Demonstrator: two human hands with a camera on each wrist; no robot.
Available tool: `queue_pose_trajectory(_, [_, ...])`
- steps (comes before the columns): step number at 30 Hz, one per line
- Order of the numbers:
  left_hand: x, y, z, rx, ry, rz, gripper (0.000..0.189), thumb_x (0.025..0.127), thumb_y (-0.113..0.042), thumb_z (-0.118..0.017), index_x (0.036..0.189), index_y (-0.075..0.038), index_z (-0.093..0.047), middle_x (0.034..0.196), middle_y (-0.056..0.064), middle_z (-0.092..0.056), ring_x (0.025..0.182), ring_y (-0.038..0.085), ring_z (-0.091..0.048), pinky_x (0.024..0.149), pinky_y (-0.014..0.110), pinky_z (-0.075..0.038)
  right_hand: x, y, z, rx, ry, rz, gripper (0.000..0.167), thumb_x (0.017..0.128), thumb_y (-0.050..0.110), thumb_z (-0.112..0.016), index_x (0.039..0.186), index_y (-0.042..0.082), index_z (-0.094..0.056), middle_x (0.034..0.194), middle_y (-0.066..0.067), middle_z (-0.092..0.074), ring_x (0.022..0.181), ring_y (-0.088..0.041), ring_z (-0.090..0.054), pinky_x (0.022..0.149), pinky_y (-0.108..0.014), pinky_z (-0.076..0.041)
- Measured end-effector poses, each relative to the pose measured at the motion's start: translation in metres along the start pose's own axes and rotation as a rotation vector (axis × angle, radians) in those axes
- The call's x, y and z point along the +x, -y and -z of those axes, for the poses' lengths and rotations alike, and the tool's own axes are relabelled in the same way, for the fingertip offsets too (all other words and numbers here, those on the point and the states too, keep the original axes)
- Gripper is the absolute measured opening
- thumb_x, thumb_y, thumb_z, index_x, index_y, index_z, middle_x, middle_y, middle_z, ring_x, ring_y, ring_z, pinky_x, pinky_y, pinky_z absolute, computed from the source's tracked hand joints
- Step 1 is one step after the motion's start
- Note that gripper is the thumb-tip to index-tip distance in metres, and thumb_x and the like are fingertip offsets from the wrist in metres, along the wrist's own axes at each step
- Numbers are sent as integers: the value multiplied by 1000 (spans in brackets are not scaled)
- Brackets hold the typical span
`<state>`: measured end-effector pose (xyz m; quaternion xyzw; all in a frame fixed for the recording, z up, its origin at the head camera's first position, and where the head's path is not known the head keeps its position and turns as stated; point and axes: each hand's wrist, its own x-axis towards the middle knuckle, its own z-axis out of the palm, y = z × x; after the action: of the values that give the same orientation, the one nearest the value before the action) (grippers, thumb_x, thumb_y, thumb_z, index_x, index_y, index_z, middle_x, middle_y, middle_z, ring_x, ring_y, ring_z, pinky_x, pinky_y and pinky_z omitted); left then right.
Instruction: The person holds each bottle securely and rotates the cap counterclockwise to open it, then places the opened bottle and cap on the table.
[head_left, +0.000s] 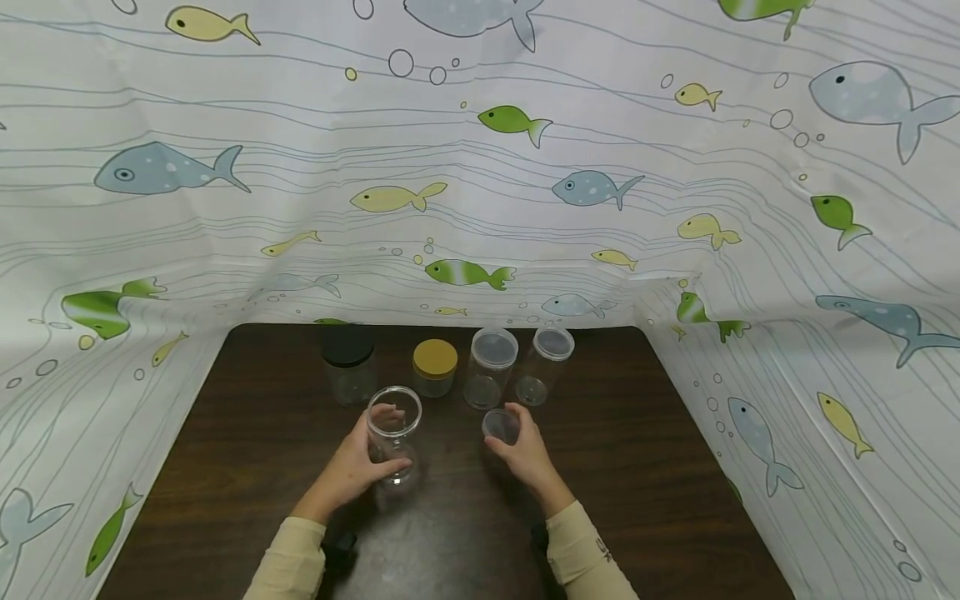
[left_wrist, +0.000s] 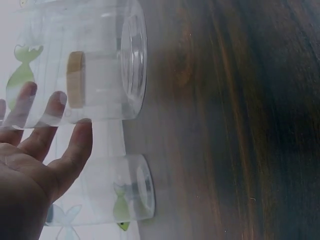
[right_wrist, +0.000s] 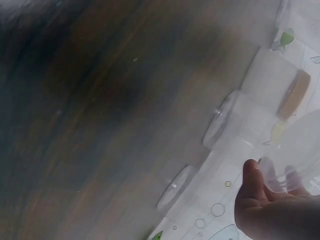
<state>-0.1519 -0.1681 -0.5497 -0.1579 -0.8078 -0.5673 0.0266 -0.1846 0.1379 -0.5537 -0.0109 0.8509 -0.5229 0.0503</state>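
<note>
A clear jar [head_left: 395, 437] with an uncovered top stands before my left hand [head_left: 352, 468], whose thumb and fingers hold it from the left side. In the left wrist view the fingers [left_wrist: 75, 150] show against the wall of the jar [left_wrist: 105, 105]. My right hand [head_left: 531, 457] pinches a round translucent lid [head_left: 501, 427] by its edge, to the right of the jar and raised over the table. The right wrist view shows the lid [right_wrist: 297, 145] between the thumb and fingers of the right hand [right_wrist: 265, 205].
Along the back of the dark wooden table [head_left: 600, 500] stand a jar with a black lid [head_left: 348, 346], a low jar with a yellow lid [head_left: 435, 358] and two tall clear jars with translucent lids [head_left: 492, 346]. Behind them hangs a fish-patterned sheet [head_left: 300, 125].
</note>
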Motion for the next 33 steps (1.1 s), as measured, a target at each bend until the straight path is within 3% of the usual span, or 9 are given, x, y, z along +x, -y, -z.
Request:
queue_pose_trajectory(8, [3, 5, 1, 23, -35, 4, 86, 76, -17, -91, 143, -6, -39, 142, 13, -57, 127, 32, -56, 104, 26, -38, 4, -12, 3, -85, 48, -26, 74, 86, 11, -81, 146, -1, -41, 149, -29, -42, 136, -48, -41, 108, -61, -35])
queue_pose_trajectory(15, [8, 7, -2, 20, -38, -2, 88, 75, -15, -91, 143, -1, -37, 140, 17, -57, 124, 36, -58, 104, 57, -38, 5, -22, 5, -213, 46, -86, 72, 84, 15, -85, 144, 2, -47, 146, -24, -47, 129, -45, -42, 101, -61, -41])
queue_pose_trajectory(23, [11, 14, -3, 19, -41, 10, 88, 76, -12, -91, 143, 2, -37, 140, 23, -54, 128, 40, -54, 104, 62, -39, 3, -29, 10, -357, 35, -130, 76, 81, 22, -87, 146, 9, -50, 146, -16, -50, 126, -40, -42, 97, -63, -36])
queue_pose_trajectory(27, [11, 16, -3, 25, -34, 31, 87, 77, -12, -90, 144, 2, -36, 141, 22, -53, 107, 28, -66, 104, 61, -39, 4, -32, 9, -396, 33, -121, 77, 80, 24, -88, 146, 9, -50, 147, -14, -49, 123, -38, -42, 97, -60, -36])
queue_pose_trajectory(30, [11, 18, -3, 39, -34, 35, 85, 78, -15, -90, 143, 2, -37, 141, 23, -53, 89, 15, -67, 101, 59, -40, 5, -32, 9, -432, 21, -105, 77, 78, 24, -90, 144, 9, -52, 147, -14, -50, 121, -37, -43, 96, -59, -37])
queue_pose_trajectory(33, [10, 20, -3, 64, -37, 40, 85, 79, -18, -90, 143, 1, -37, 141, 21, -54, 89, 9, -64, 99, 57, -42, 5, -32, 8, -468, 20, -87, 77, 78, 23, -90, 143, 9, -53, 147, -14, -50, 122, -37, -44, 95, -59, -38])
